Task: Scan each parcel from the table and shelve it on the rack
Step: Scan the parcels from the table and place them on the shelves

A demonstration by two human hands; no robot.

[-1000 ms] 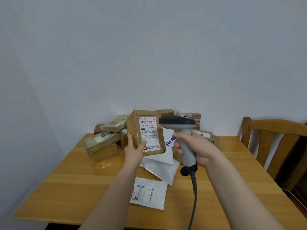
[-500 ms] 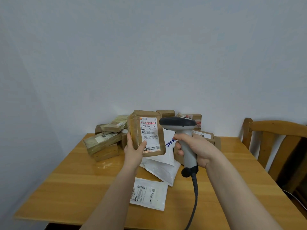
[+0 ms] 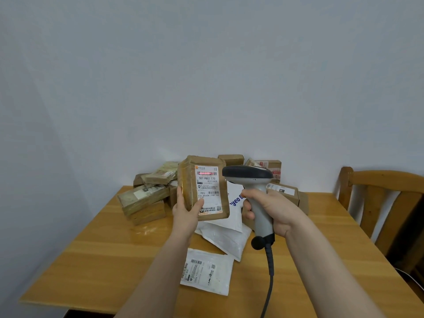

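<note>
Nearest the camera, at six o'clock of the view, a flat white packet [image 3: 207,271] with printed labels lies on the wooden surface [image 3: 103,255]. A grey cable [image 3: 270,271] hangs just to its three o'clock side. Beyond the packet, two white mailing bags [image 3: 226,239] lie overlapped on the surface.

Above them the left hand [image 3: 187,214] holds a brown parcel [image 3: 202,187] upright and off the surface, its label facing the camera. The thumb lies across the parcel's lower front at about seven o'clock of the label. The other fingers [image 3: 179,196] wrap round its nine o'clock side, so most of the parcel stands clear above the grip. A red line of light falls across the barcode at the label's top.

Just beside the parcel, at its three o'clock, the right hand [image 3: 273,210] has its fingers curled tight round the handle of a grey scanner [image 3: 249,175]. The scanner's dark head points toward the label, and the cable runs down from its handle.

Farther back, from ten to one o'clock, a pile of brown parcels [image 3: 144,197] sits on the surface against the pale wall [image 3: 206,76]. A wooden chair [image 3: 378,203] stands at three o'clock, beside the surface.
</note>
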